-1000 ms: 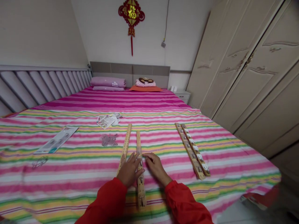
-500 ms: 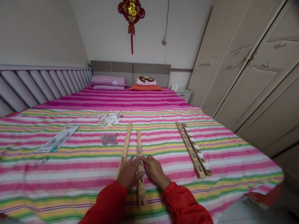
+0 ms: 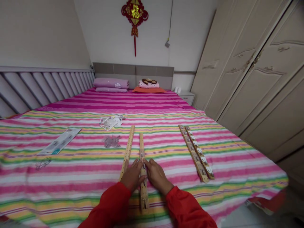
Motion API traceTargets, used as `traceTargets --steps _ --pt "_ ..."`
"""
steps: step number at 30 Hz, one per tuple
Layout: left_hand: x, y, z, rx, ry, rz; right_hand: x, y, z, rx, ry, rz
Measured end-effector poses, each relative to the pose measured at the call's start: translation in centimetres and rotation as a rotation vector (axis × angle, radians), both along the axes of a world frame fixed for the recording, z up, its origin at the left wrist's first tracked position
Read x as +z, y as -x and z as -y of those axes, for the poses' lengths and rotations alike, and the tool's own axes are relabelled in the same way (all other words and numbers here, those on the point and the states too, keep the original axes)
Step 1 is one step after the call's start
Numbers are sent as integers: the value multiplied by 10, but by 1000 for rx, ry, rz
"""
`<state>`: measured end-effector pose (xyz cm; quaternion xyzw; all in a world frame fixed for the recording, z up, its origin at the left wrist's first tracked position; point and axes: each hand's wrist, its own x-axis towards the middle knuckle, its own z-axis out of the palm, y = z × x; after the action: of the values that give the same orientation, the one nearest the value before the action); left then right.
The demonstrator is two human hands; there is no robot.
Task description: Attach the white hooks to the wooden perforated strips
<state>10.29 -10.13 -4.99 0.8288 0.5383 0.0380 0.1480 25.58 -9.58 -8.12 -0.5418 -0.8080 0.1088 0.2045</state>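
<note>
A narrow wooden strip [image 3: 144,188] lies lengthwise on the bed before me, with small metal hooks on clear pads along it. My left hand [image 3: 133,174] rests over its left edge, fingertips together on top and thumb across the strip. From the right side, my right hand [image 3: 156,174] presses its fingertips on the strip at the same spot, close to the left fingertips. Whatever lies under the fingertips is hidden. Beside my left hand lies a second wooden strip [image 3: 128,148], dotted with small holes.
Two more strips with fittings, one with metal hooks [image 3: 193,148] and one with white pieces [image 3: 199,150], lie to the right. On the left are a flat package [image 3: 60,141], a small wire item [image 3: 43,163], clear hook pieces [image 3: 112,141] and opened packets [image 3: 111,122], all on the striped bedspread [image 3: 83,186].
Both hands stay at the same spot on the strip, with only a slight shift of the fingers. The view has tilted a little; the objects lie as before.
</note>
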Motion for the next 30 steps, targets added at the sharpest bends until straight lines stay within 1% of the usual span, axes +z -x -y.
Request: traceTargets --steps 3,8,12,14,17,19,21,23,24,26,30 --pt "-5 2 1 12 -15 10 -4 -3 3 23 -15 -105" --pt "-12 6 1 19 -63 73 -17 -9 2 49 -45 -367" --pt "-10 8 0 30 -77 137 -21 -9 -1 -8 -68 -519" --pt "-9 10 0 58 -96 192 -21 -9 -2 -41 -61 -589" --pt "-12 13 1 127 -119 382 -23 -9 -1 -104 -2 -756" --pt "-18 13 2 191 -71 599 -28 -9 0 -154 101 -921" --pt "-27 12 4 272 57 821 -33 -7 2 -190 199 -1081" --pt "-37 8 4 354 208 982 -38 -3 5 -205 240 -1185" --pt "-41 6 4 387 268 1035 -40 0 7 -202 242 -1213" --pt "-48 2 3 424 330 1104 -41 6 11 -183 252 -1245" --pt "-55 -3 0 408 342 1184 -39 14 18 -162 282 -1277"
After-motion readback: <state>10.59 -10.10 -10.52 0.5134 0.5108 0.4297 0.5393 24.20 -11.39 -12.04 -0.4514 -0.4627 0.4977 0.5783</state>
